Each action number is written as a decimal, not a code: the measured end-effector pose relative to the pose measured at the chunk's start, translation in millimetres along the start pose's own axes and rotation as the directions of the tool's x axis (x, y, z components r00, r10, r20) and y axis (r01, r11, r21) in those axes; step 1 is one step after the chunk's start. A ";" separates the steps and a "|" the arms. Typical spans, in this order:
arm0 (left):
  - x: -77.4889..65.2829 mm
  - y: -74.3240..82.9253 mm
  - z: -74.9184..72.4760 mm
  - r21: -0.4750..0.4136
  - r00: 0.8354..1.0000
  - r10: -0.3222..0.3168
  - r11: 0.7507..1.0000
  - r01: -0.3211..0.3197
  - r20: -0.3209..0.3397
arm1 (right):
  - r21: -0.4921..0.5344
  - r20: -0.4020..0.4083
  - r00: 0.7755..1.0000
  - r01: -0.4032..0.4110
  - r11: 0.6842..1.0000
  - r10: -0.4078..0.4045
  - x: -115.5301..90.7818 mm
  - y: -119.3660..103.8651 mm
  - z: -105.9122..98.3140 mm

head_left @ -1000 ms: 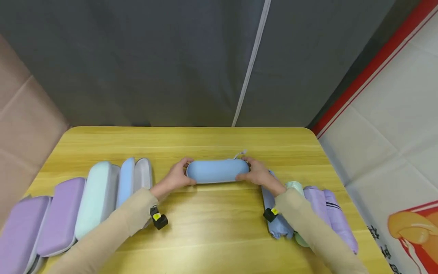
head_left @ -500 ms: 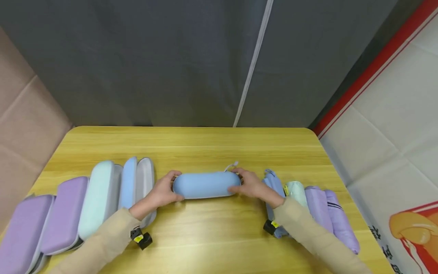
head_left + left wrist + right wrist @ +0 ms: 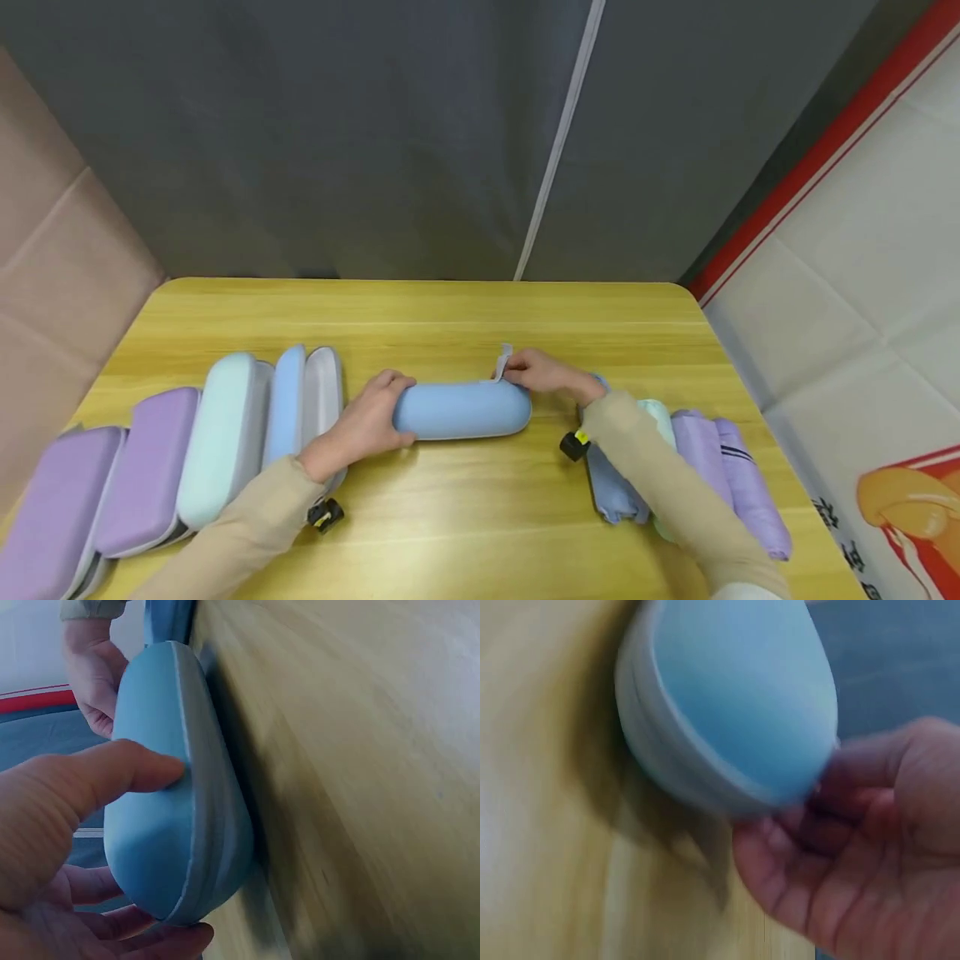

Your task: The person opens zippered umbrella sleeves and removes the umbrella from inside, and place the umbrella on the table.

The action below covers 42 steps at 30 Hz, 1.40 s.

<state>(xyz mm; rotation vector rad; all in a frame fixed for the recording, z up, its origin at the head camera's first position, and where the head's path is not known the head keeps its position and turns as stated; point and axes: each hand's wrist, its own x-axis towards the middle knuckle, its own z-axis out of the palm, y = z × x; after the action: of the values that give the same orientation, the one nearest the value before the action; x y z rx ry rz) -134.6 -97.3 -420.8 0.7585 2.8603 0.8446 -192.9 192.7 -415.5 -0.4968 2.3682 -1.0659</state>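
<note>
A long, rounded blue zip case (image 3: 461,411) lies across the middle of the table, with a pale grey strap (image 3: 503,363) standing up at its back right. My left hand (image 3: 369,422) grips its left end; in the left wrist view the thumb (image 3: 154,771) lies over the top and the fingers reach round the far side and below. At the back right corner, beside the strap, is my right hand (image 3: 543,372). The right wrist view shows its fingers curled against the end of the case (image 3: 742,690); what lies between the fingertips is hidden.
On the left stand two purple cases (image 3: 146,471), a mint case (image 3: 217,437) and an open blue case (image 3: 283,404) with grey lining. To the right lie rolled bundles like folded umbrellas: blue (image 3: 615,487), mint (image 3: 656,414) and purple (image 3: 750,487). A dark curtain (image 3: 337,150) hangs behind the table (image 3: 420,308).
The case first came nearer and left, then shifted slightly right. My right hand has gone from holding the right end to the back corner by the strap. The left hand keeps its end.
</note>
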 end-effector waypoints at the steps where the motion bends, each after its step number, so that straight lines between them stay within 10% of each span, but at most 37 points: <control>1: 0.3 0.1 0.5 0.010 1.000 0.007 1.000 -0.007 0.000 | 0.030 0.014 1.000 -0.006 1.000 0.006 0.7 2.5 -2.4; 9: 2.2 3.1 -1.7 0.072 0.999 0.038 0.997 -0.040 0.023 | -0.071 -0.026 0.984 0.176 0.982 -0.178 -4.0 5.6 -5.4; 19: 6.5 4.6 -4.3 0.078 0.999 0.000 0.997 -0.003 0.034 | -0.514 -0.129 0.915 0.268 0.815 -0.382 -23.8 8.2 -4.4; 42: -10.3 21.4 6.7 0.141 0.989 -0.133 0.980 0.141 -0.061 | -0.503 -0.201 0.919 0.201 0.841 -0.340 -33.3 -10.0 29.1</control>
<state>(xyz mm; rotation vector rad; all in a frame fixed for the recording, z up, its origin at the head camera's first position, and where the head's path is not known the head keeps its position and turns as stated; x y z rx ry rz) -114.9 -83.3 -416.0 0.5504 3.0042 0.6545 -148.0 186.2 -415.0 -0.9394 2.8969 -0.6877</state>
